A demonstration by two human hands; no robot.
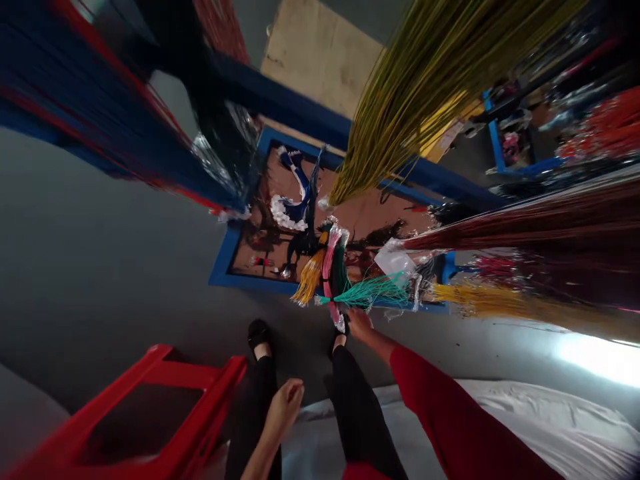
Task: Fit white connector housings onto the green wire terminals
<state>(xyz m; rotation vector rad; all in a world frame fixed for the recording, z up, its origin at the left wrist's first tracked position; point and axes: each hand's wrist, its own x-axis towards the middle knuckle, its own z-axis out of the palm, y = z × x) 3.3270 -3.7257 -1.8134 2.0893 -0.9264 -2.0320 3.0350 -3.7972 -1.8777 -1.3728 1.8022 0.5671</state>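
Observation:
My right hand [359, 325] reaches to the front edge of a low blue-framed rack, beside the lower end of a pink wire bundle [328, 270] and just under a teal wire bundle [373, 291]. Its fingers look curled; what they hold, if anything, is hidden. The pink bundle has a dark tie and hangs over the rack's edge, with the teal one lying across it. Yellow-orange wires [309, 280] and a dark green bundle [340, 263] flank it. Lower down, near my leg, my left hand [287, 403] is closed in a loose fist, with nothing seen in it.
Blue wires with white connectors [290, 210] lie in the rack [220, 263]. Long olive-yellow wires [400, 107] hang over it; blue wires [125, 113] hang left, dark red wires [525, 213] right. A red stool [185, 373] stands at lower left. White sheeting [540, 407] covers the lower right.

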